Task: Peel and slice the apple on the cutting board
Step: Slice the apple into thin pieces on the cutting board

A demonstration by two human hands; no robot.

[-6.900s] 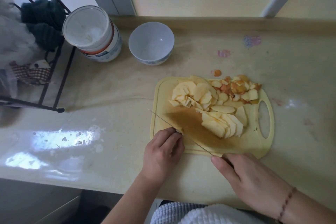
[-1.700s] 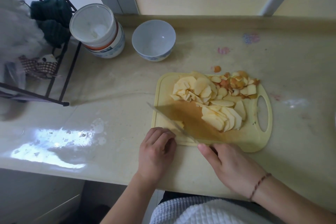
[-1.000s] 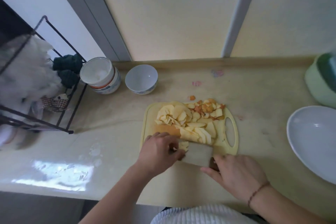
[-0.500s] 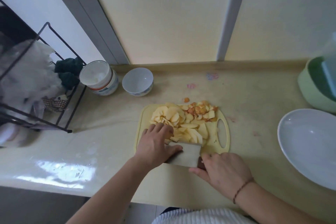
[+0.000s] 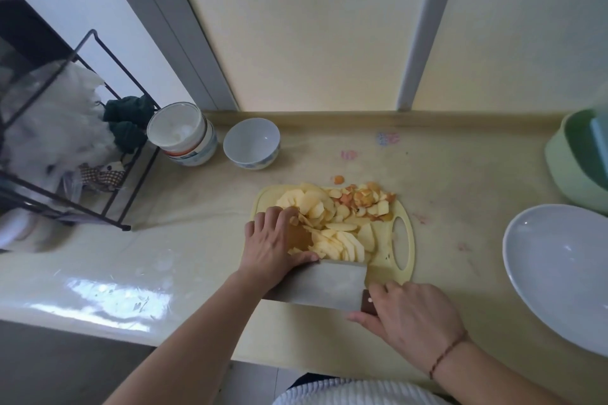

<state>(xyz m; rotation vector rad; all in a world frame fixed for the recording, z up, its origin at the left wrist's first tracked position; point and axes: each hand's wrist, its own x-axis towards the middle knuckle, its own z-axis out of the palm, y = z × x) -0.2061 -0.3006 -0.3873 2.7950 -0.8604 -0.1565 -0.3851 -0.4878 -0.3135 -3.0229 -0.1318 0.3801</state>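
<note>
A pale yellow cutting board [image 5: 403, 268] lies on the counter, covered with pale apple slices [image 5: 339, 240] and a heap of reddish peel bits [image 5: 365, 199] at its far edge. A broad cleaver [image 5: 325, 283] lies nearly flat at the board's near edge, its blade tilted towards the slices. My right hand [image 5: 408, 319] grips its dark handle. My left hand [image 5: 271, 245] rests on the board's left side, fingers curved against the slices and thumb touching the blade's far edge.
A small white bowl [image 5: 251, 143] and a white tub [image 5: 181, 135] stand behind the board. A large white dish [image 5: 559, 270] and a green container [image 5: 579, 161] sit at the right. A black wire rack [image 5: 82, 148] with cloths stands at the left.
The slicing has stopped and the cleaver now lies flat at the board's near edge. My left hand has moved from the near corner up to the slices. The view has pulled back.
</note>
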